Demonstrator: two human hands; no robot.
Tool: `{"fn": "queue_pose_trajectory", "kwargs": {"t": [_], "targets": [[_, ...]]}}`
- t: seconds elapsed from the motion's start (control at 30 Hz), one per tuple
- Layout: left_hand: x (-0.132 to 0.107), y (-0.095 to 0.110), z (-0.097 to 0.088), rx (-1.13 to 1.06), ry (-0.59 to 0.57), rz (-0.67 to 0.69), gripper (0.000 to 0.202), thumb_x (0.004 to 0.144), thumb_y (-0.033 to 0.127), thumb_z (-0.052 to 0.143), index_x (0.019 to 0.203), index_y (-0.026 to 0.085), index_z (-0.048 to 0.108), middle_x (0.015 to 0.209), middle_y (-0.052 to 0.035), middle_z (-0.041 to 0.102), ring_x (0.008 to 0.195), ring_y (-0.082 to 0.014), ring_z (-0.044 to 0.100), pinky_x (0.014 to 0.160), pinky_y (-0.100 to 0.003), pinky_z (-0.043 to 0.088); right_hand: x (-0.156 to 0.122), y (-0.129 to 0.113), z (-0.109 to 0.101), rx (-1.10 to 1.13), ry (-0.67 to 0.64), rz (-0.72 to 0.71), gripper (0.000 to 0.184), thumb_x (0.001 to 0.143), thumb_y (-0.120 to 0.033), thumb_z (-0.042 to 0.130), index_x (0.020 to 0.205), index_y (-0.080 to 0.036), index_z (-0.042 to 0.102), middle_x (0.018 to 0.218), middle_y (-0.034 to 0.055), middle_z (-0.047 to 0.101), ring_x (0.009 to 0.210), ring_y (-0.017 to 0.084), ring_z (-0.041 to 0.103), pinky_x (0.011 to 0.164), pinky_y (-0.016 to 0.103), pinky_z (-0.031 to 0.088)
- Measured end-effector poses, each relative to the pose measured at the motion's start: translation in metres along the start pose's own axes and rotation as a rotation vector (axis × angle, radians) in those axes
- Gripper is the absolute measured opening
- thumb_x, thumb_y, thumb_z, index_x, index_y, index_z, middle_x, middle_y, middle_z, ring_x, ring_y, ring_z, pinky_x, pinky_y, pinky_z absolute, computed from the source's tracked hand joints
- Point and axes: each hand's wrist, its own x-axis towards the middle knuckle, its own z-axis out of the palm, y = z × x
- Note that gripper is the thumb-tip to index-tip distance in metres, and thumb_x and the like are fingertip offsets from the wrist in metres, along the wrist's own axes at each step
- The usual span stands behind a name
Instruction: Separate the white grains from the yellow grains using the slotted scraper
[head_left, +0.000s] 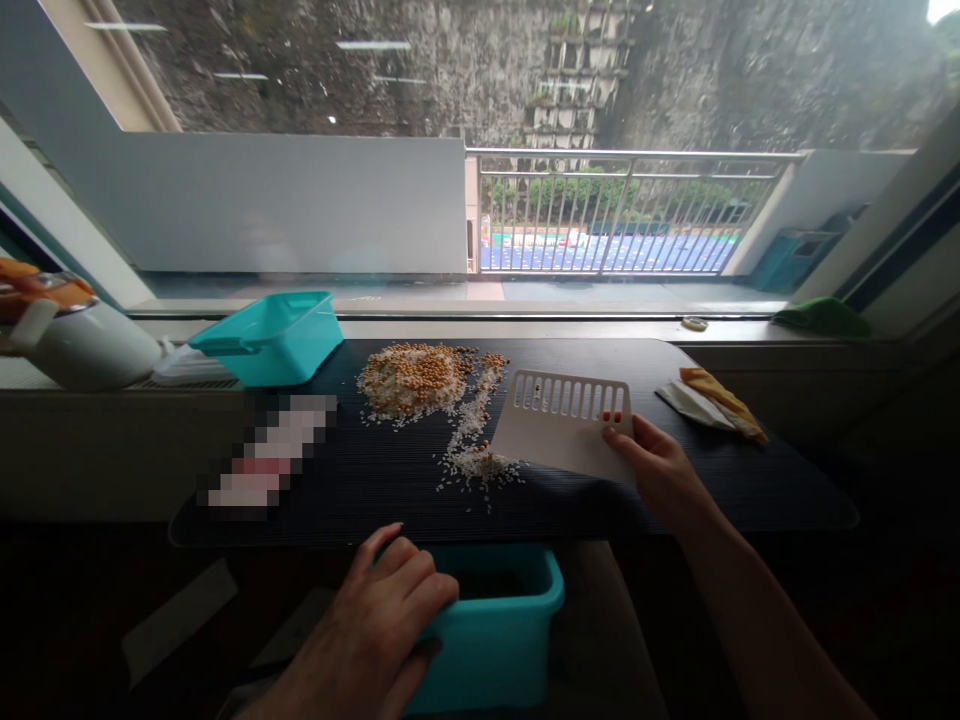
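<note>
My right hand [660,470] grips the right end of a white slotted scraper [559,425], whose lower left corner rests on the dark mat [375,490] against a small heap of white rice and a few yellow beans [476,462]. A trail of rice leads up to a bigger pile of mixed rice and beans [416,378]. My left hand [386,610] is wrapped over the left rim of a teal plastic bin [495,640] held just below the mat's near edge, under the small heap.
A second teal bin [270,335] stands tilted at the mat's back left. A white and orange appliance [71,335] sits on the sill at far left. A crumpled wrapper [712,400] lies at the mat's right, and a green cloth [821,318] beyond.
</note>
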Motion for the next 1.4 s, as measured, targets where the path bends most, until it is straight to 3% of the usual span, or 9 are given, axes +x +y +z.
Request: {"fn": "queue_pose_trajectory", "kwargs": {"t": [0.1,0.37,0.53,0.77,1.4], "targets": [[0.0003,0.0025,-0.0015,0.01,-0.007,-0.025,0.042,0.068,-0.001,0.049,0.101,0.025,0.052,0.09,0.0025,0.055,0.091,-0.0195,0.05,0.11,-0.043,0.017,-0.002,-0.001,-0.0015,0.008,-0.042,0.023,0.033,0.064,-0.04,0.083,0.092,-0.025,0.073,0.08,-0.0004,0.073,0.074,0.019,0.065,0.069,0.029,0.051],[-0.0005,0.0032,-0.002,0.046,-0.023,-0.025,0.042,0.067,-0.001,0.051,0.1,0.026,0.053,0.09,0.0026,0.057,0.091,-0.0193,0.051,0.11,-0.043,0.023,-0.0008,-0.0011,0.0037,-0.006,-0.003,-0.022,0.035,0.062,-0.042,0.083,0.09,-0.025,0.072,0.078,-0.0004,0.073,0.073,0.02,0.065,0.068,0.031,0.05],[0.0007,0.0071,-0.0038,0.015,-0.01,-0.058,0.04,0.07,-0.002,0.05,0.099,0.026,0.053,0.09,0.0032,0.057,0.092,-0.0189,0.052,0.112,-0.043,0.021,-0.0026,-0.0012,0.0039,-0.008,-0.07,0.025,0.034,0.063,-0.043,0.083,0.091,-0.026,0.073,0.081,-0.0004,0.073,0.073,0.02,0.066,0.068,0.031,0.051],[0.0005,0.0069,-0.0042,0.009,-0.027,-0.05,0.041,0.071,-0.002,0.048,0.1,0.025,0.052,0.09,0.0027,0.055,0.092,-0.0191,0.051,0.111,-0.044,0.018,-0.0061,-0.0039,-0.0016,0.035,-0.002,0.023,0.031,0.063,-0.037,0.085,0.089,-0.024,0.074,0.079,-0.0013,0.073,0.071,0.017,0.065,0.067,0.027,0.05],[-0.0005,0.0061,-0.0031,-0.03,-0.038,-0.048,0.042,0.072,-0.004,0.047,0.101,0.026,0.052,0.091,0.0025,0.054,0.093,-0.0191,0.049,0.111,-0.043,0.013,-0.0036,0.0007,0.0016,0.053,-0.097,0.093,0.036,0.06,-0.04,0.086,0.091,-0.024,0.075,0.081,0.0003,0.074,0.073,0.018,0.066,0.067,0.028,0.051]]}}
